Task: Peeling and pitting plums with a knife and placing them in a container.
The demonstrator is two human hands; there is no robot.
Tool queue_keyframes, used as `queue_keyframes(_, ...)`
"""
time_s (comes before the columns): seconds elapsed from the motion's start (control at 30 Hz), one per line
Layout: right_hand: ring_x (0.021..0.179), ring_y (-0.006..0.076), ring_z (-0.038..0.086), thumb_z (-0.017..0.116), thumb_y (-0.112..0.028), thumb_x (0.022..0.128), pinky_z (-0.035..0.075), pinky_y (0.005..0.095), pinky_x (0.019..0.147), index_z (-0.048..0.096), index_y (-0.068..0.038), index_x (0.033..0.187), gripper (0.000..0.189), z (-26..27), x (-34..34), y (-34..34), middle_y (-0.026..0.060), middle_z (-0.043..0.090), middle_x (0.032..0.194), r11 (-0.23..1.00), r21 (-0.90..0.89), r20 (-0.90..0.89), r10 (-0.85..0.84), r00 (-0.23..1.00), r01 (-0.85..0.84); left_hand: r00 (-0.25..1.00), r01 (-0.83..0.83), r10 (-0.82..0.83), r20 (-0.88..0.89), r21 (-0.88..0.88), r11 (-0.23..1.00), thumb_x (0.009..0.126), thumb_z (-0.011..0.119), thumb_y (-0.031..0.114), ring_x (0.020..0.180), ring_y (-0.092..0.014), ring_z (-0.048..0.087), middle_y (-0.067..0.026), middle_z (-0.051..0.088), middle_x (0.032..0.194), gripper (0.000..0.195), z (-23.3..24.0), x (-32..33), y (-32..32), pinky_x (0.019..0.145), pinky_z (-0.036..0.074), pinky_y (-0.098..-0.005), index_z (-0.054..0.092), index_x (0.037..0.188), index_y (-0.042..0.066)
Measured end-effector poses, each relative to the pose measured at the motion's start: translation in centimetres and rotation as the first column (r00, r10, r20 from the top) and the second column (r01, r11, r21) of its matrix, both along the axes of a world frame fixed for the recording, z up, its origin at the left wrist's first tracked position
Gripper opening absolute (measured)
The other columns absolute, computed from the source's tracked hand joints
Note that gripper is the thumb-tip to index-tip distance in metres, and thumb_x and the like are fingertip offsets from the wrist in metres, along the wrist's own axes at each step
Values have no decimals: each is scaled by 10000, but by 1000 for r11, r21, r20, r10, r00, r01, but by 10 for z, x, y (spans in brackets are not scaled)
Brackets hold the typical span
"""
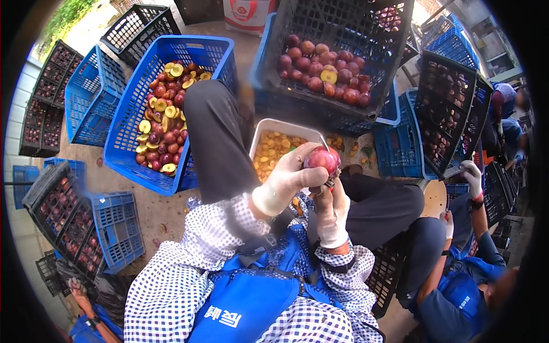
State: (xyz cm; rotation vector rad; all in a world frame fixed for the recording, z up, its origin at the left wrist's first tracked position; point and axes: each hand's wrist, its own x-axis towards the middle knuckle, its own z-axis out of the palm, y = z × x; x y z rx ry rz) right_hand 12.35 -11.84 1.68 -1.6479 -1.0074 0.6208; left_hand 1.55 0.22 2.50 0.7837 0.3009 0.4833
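Note:
My left hand (287, 180), in a pale work glove, grips a red plum (322, 159) in front of my lap. My right hand (333, 210), gloved too, is shut on a small knife (324, 142); its thin blade shows at the plum's far side, and part of the red handle shows beneath the fruit. Below the hands stands a white tub (257, 135) holding yellow-orange plum pieces (274, 148). Dark red plums (315, 68) lie in a tilted black crate (364, 103) beyond it. Whole plums and yellow halves (165, 115) fill part of a blue basket (112, 148) on the left.
Stacked crates of plums (70, 223) stand at the left, and more plum crates (448, 103) at the right. A co-worker (459, 283) with gloved hands sits close on my right. Another person's arm (92, 317) shows at lower left. A white and red bag (248, 15) stands at the top.

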Motion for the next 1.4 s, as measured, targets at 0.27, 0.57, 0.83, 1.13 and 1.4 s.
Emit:
queue_keyframes(0.27, 640, 99, 566, 556, -287, 980, 449, 270, 579, 596, 16, 1217, 387, 16, 33, -6, 36, 638, 748, 968, -3, -232, 242, 942, -249, 995, 101, -101, 9, -44, 994, 697, 818, 122, 1138, -162, 570, -73, 600, 1218, 694, 17, 0, 4, 1001, 439, -307, 526, 1317, 15)
queue_keyframes(0.57, 758, 158, 664, 548, -227, 965, 507, 299, 687, 641, 15, 1095, 291, 38, 53, -12, 106, 704, 859, 903, -212, -162, 346, 924, -375, 898, 322, 30, -440, 700, 638, 628, 829, 141, 1058, -183, 625, -78, 628, 1152, 707, 47, -9, 30, 928, 496, -314, 564, 1266, -7)
queue_keyframes(0.83, 676, 156, 610, 554, -265, 957, 477, 304, 627, 629, 8, 1079, 308, 25, 40, -6, 99, 679, 811, 909, -191, -215, 329, 919, -370, 932, 204, -62, -358, 374, 905, 678, 850, 183, 939, -126, 626, -61, 663, 1018, 507, 40, -11, 25, 824, 509, -277, 649, 1103, -5)
queue_keyframes(1.13, 670, 219, 629, 628, -229, 902, 466, 345, 621, 661, -9, 917, 224, 51, 107, -44, 136, 627, 704, 763, -602, 103, 364, 925, -233, 830, 412, 67, -553, 690, 595, 660, 815, 229, 1005, -238, 623, -121, 643, 1067, 569, 54, -33, 79, 912, 463, -336, 647, 1156, 6)
queue_keyframes(1.4, 723, 93, 542, 670, -317, 905, 455, 267, 655, 620, -12, 933, 311, 40, 33, 53, 15, 615, 780, 988, 112, -473, -39, 880, 104, 959, 141, 120, -258, 799, 584, 755, 721, 131, 1197, -270, 530, -167, 582, 1240, 634, 57, 5, 38, 1049, 391, -378, 526, 1344, 0)
